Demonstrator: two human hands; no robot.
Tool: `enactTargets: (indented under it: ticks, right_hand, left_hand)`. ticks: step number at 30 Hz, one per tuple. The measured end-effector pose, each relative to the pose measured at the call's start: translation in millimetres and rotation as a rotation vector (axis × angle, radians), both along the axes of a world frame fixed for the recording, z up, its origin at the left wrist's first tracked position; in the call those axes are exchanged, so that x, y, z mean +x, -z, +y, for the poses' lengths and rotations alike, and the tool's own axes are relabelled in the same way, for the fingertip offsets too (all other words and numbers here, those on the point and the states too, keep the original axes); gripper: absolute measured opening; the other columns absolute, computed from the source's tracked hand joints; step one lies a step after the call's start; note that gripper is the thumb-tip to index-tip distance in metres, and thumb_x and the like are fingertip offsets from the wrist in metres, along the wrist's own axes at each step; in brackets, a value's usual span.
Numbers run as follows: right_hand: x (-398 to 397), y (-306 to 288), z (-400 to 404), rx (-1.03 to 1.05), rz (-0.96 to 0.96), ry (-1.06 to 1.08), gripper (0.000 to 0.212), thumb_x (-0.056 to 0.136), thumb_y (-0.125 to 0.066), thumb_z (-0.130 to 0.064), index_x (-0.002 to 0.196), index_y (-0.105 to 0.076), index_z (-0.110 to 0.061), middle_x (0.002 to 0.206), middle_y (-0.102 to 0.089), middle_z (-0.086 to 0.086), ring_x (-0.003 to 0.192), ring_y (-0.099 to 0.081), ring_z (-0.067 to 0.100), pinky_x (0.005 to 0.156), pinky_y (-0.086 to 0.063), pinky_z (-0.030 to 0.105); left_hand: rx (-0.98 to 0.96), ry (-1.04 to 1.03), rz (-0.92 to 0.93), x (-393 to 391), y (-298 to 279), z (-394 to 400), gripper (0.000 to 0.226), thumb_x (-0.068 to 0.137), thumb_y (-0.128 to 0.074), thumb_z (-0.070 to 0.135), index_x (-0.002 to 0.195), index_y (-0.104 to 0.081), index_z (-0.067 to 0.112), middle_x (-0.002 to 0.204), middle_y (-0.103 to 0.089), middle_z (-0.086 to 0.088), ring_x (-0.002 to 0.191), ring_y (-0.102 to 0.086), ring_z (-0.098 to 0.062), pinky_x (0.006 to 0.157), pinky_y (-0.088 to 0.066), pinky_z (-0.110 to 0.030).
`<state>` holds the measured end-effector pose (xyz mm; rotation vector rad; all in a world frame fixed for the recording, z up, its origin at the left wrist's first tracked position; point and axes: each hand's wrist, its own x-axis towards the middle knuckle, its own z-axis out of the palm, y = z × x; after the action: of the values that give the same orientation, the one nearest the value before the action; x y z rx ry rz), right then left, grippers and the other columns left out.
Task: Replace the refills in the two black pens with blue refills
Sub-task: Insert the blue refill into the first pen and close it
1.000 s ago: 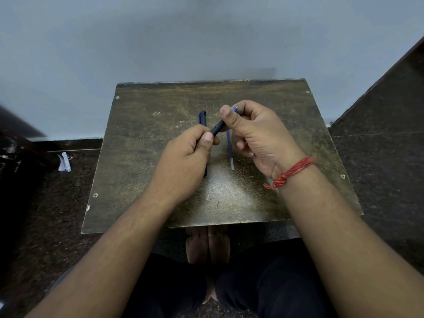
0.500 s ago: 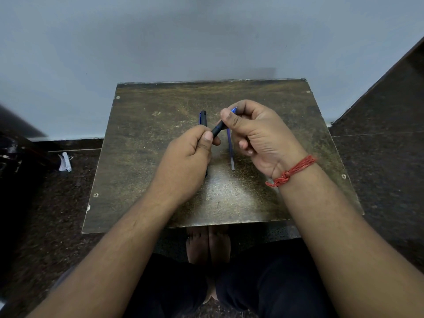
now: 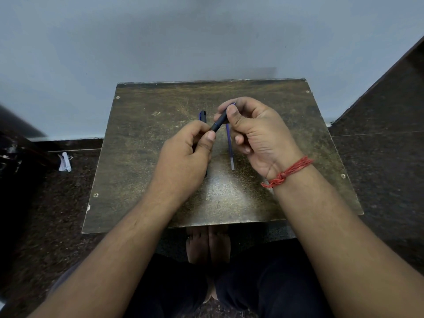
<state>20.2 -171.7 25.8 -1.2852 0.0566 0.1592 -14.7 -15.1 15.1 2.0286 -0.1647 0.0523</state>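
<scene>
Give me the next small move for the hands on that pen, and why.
Probably twist the front section free. Both hands already grip the black pen above the table: the left hand holds the lower barrel, the right hand pinches the tip end. A loose blue refill lies beside them, and a second pen lies behind the left hand.

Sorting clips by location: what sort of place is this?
Probably a plain indoor room, with the person seated at floor level: a low worn wooden table, a bare pale wall and a dark speckled floor.
</scene>
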Motion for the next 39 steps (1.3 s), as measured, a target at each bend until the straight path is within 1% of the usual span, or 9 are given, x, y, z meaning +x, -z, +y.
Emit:
enactTargets:
  ticks: [11, 13, 16, 19, 21, 27, 31, 36, 39]
  right_hand:
    - [-3.5, -0.8, 18.3, 0.06, 0.119, 0.128, 0.02, 0.101, -0.05, -0.006, 0.084, -0.059, -0.01, 0.075, -0.065, 0.005, 0.038, -0.037, 0.004, 0.036, -0.023, 0.015]
    - [-4.1, -0.5, 18.0, 0.037, 0.108, 0.122, 0.015, 0.1, -0.054, -0.01, 0.088, -0.063, -0.01, 0.077, -0.066, 0.003, 0.038, -0.038, 0.004, 0.035, -0.025, 0.016]
    - [0.2, -1.9, 0.3, -0.258, 0.03, 0.227, 0.008, 0.097, -0.063, -0.018, 0.101, -0.068, -0.015, 0.087, -0.072, 0.005, 0.043, -0.048, 0.003, 0.036, -0.036, 0.019]
    - [8.6, -2.3, -32.9, -0.694, -0.077, 0.427, 0.009, 0.093, -0.065, -0.019, 0.098, -0.07, -0.023, 0.09, -0.068, -0.009, 0.069, -0.06, 0.001, 0.063, -0.055, 0.026]
    - [10.0, -1.6, -48.1, -0.893, -0.108, 0.486, 0.007, 0.092, -0.064, -0.02, 0.091, -0.068, -0.027, 0.084, -0.064, -0.014, 0.076, -0.06, -0.001, 0.07, -0.051, 0.023]
    - [9.3, 4.6, -37.8, -1.323, -0.072, 0.247, 0.009, 0.091, -0.065, -0.035, 0.094, -0.063, -0.027, 0.094, -0.066, -0.006, 0.091, -0.061, 0.017, 0.079, -0.052, 0.035]
    - [8.3, 9.1, -27.4, -1.517, -0.1, 0.099, 0.023, 0.091, -0.066, -0.036, 0.106, -0.062, -0.019, 0.104, -0.066, 0.001, 0.107, -0.054, 0.027, 0.078, -0.039, 0.032]
    - [9.5, 11.9, -22.0, -1.515, -0.116, 0.049, 0.022, 0.092, -0.063, -0.027, 0.112, -0.065, -0.018, 0.109, -0.061, 0.004, 0.11, -0.053, 0.028, 0.084, -0.046, 0.036]
    - [11.2, 9.3, -20.2, -1.234, -0.121, 0.148, 0.01, 0.09, -0.067, -0.026, 0.1, -0.066, -0.024, 0.099, -0.06, -0.001, 0.091, -0.058, 0.018, 0.078, -0.048, 0.033]
  left_hand:
    - [0.116, -0.09, -0.082, -2.0, 1.3, -3.4, 0.011, 0.1, -0.06, 0.023, 0.099, -0.067, 0.014, 0.076, -0.07, -0.002, 0.069, -0.061, -0.015, 0.062, -0.046, -0.03]
    - [0.093, -0.094, -0.066, -0.3, 0.7, -3.0, 0.011, 0.101, -0.06, 0.022, 0.097, -0.067, 0.014, 0.075, -0.068, -0.005, 0.067, -0.059, -0.015, 0.059, -0.042, -0.025]
    - [0.045, -0.1, -0.017, 2.1, 0.9, 0.0, 0.012, 0.102, -0.058, 0.024, 0.093, -0.065, 0.022, 0.07, -0.065, 0.001, 0.059, -0.053, -0.006, 0.052, -0.038, -0.015]
    - [0.044, -0.113, 0.006, 3.8, 2.8, 4.7, 0.014, 0.103, -0.056, 0.027, 0.092, -0.065, 0.025, 0.063, -0.057, 0.012, 0.056, -0.048, -0.001, 0.051, -0.035, -0.012]
    - [0.047, -0.117, 0.016, 5.0, 3.5, 6.0, 0.015, 0.103, -0.055, 0.029, 0.093, -0.065, 0.026, 0.062, -0.057, 0.019, 0.055, -0.048, 0.001, 0.05, -0.034, -0.012]
    - [0.053, -0.116, 0.032, 4.1, 3.1, 6.7, 0.015, 0.103, -0.055, 0.029, 0.091, -0.064, 0.024, 0.061, -0.057, 0.022, 0.054, -0.047, 0.0, 0.05, -0.035, -0.012]
    - [0.054, -0.113, 0.041, 4.8, 1.4, 6.6, 0.02, 0.103, -0.055, 0.03, 0.084, -0.06, 0.028, 0.061, -0.057, 0.019, 0.054, -0.047, -0.002, 0.05, -0.034, -0.013]
    - [0.043, -0.11, 0.049, 5.1, -0.3, 6.7, 0.02, 0.103, -0.055, 0.029, 0.084, -0.061, 0.03, 0.06, -0.057, 0.024, 0.054, -0.049, 0.002, 0.051, -0.035, -0.011]
    - [0.032, -0.108, 0.055, 5.3, 0.0, 6.3, 0.021, 0.103, -0.055, 0.029, 0.083, -0.06, 0.032, 0.059, -0.057, 0.025, 0.054, -0.049, 0.002, 0.051, -0.035, -0.011]
